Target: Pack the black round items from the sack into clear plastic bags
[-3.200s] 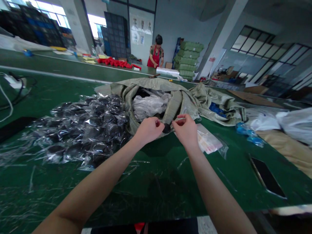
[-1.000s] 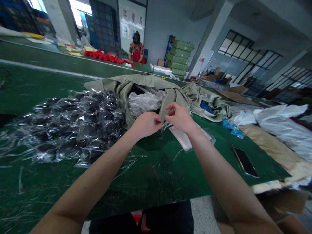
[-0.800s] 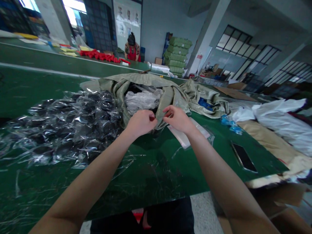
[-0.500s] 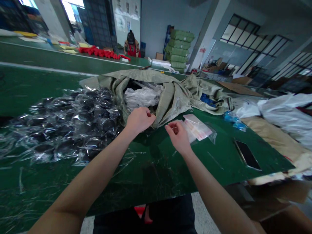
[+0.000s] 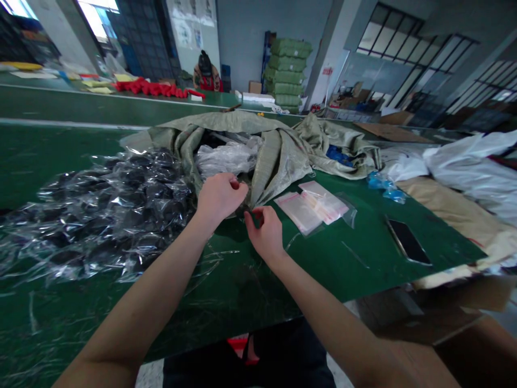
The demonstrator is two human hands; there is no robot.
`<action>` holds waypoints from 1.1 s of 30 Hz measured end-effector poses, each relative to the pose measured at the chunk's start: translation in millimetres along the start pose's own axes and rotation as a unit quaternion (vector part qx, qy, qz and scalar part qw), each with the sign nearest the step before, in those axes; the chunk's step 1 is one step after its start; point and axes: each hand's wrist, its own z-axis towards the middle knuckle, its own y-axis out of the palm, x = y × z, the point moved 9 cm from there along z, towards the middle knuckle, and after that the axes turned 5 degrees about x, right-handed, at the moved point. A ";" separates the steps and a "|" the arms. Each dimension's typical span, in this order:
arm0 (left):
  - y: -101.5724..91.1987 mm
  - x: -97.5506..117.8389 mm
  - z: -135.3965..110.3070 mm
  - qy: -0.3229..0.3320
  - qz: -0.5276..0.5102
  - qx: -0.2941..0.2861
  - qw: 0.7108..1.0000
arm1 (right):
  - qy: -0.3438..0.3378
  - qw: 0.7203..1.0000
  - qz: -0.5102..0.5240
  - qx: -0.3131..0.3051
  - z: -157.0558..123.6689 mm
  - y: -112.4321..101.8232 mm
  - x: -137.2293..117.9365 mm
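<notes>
My left hand is closed, its thumb and fingers curled together at the mouth of an olive woven sack. What its fingers hold is hidden. Close beside it, lower and to the right, my right hand makes a pinch with thumb and forefinger. Between the two hands a small dark patch shows, too unclear to name. Inside the sack's opening lies crumpled clear plastic. To the left spreads a heap of dark rounded items in clear wrappers. Right of my right hand lie flat clear plastic bags.
A phone lies near the front edge of the green table. Blue plastic pieces, brown paper and white sheeting are at the right. Across the far table, behind red items, sits another person.
My right hand has moved left from the flat plastic bags to beside my left hand, uncovering the bags. My left hand stays at the sack's mouth. The view has shifted slightly.
</notes>
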 end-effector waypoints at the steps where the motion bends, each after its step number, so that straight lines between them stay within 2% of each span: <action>1: -1.2 -0.7 0.5 -0.001 -0.003 0.002 1.000 | 0.001 1.000 0.005 0.001 0.4 -0.3 0.5; 8: -5.9 -3.4 2.5 -0.008 -0.006 0.009 1.000 | 0.040 0.999 0.022 0.018 4.8 -4.7 9.5; 16: -7.6 -0.8 0.9 0.002 -0.015 0.012 1.000 | 0.157 0.983 0.091 0.004 7.9 4.2 26.6; 33: -8.5 0.3 2.2 0.015 -0.025 0.002 1.000 | 0.177 0.965 0.194 0.011 20.3 16.8 44.3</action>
